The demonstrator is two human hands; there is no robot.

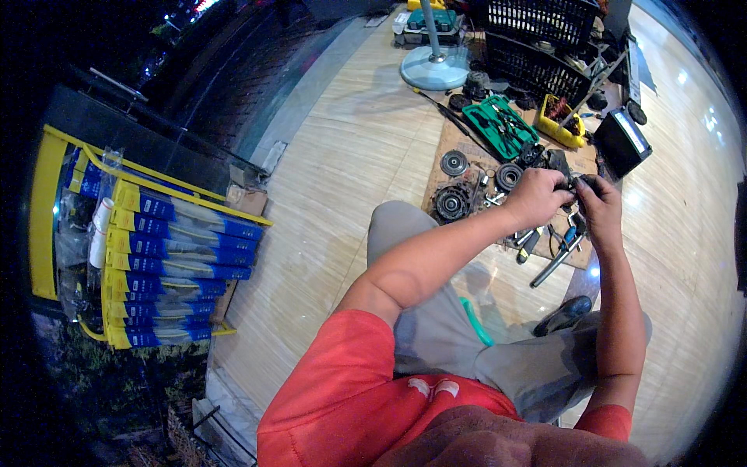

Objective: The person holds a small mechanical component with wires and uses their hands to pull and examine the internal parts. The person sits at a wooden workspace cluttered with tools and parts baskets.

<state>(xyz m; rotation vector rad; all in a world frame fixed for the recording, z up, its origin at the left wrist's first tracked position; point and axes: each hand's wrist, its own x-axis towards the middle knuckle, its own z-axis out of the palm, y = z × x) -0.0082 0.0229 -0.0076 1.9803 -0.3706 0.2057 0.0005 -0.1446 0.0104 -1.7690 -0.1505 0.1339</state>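
Note:
My left hand and my right hand meet above the cardboard sheet, fingers pinched together. Between the fingertips is a small dark metal part, too small and covered to name. Both hands have dark smudges on the fingers. Left of them lie a grooved ring-shaped part, a dark disc-shaped metal part and a larger round pulley-like part. Below the hands are a screwdriver-like tool with a yellow and black handle and a long metal bar.
A green tool case lies open beyond the parts. Near it are a yellow bin, a black box-shaped object and black crates. A round-based pole stands farther back. A yellow rack of blue-yellow packages stands left.

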